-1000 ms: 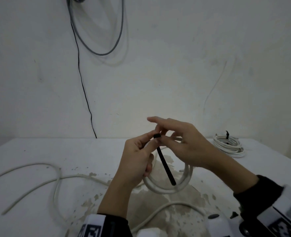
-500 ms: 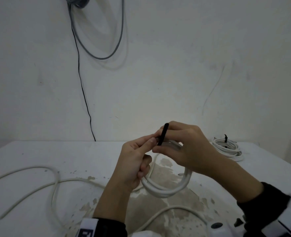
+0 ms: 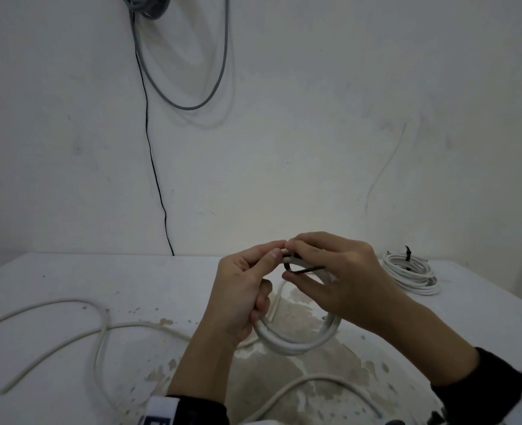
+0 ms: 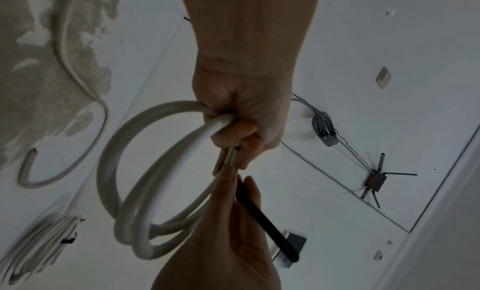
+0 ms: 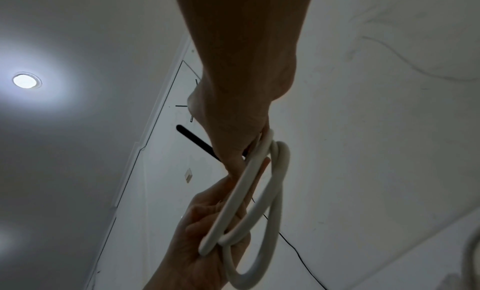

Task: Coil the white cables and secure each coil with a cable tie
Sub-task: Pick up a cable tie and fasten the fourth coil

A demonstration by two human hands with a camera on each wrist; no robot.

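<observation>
My left hand (image 3: 241, 289) gripped the small coil of thick white cable (image 3: 296, 342); my right hand (image 3: 336, 271) pinched the black cable tie (image 3: 299, 269) at its twelve o'clock.

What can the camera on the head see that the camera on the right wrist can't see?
Only the head camera shows the table, a finished tied coil at its far right, and loose white cable. Only the right wrist camera shows a ceiling light. Both show the left hand gripping the white coil, and the right hand pinching the black cable tie at its top.
</observation>
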